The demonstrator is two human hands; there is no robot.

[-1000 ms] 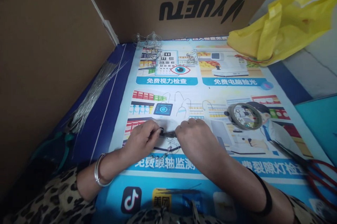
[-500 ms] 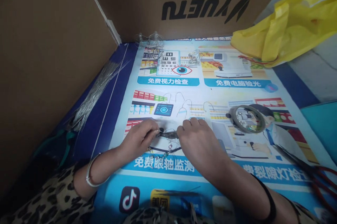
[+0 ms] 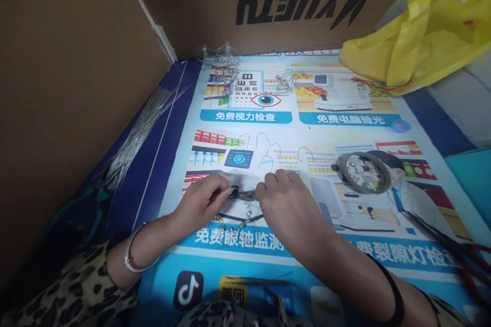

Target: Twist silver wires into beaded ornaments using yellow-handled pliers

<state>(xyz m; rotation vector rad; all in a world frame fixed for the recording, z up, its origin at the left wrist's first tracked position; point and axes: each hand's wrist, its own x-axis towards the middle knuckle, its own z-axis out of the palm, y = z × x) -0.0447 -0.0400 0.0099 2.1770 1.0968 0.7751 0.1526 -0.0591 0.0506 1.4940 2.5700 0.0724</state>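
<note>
My left hand [image 3: 207,196] is closed in a pinch on thin wire beside a small black piece. Opposite it, my right hand [image 3: 289,204] is wrapped round one end of a dark, narrow bundle of thin wire [image 3: 246,195], which spans the gap between the hands. My fingers hide both ends, so how they join is unclear. Just below hangs or lies a beaded wire strand [image 3: 242,225] with clear and coloured beads. Several curved wire pieces [image 3: 264,150] lie on the printed sheet beyond my hands.
A grey ring [image 3: 366,172] with beads inside lies right of my hands, near red-handled scissors [image 3: 456,250]. Left are a bundle of silvery wires [image 3: 134,137] and green-handled pliers [image 3: 97,204]. Beaded wire pieces [image 3: 226,63] sit before the cardboard wall [image 3: 291,40]. A yellow bag [image 3: 414,40] lies back right.
Both hands keep their hold, and the wire bundle stays between them. My left hand has shifted very slightly left; the whole view has also moved a little.
</note>
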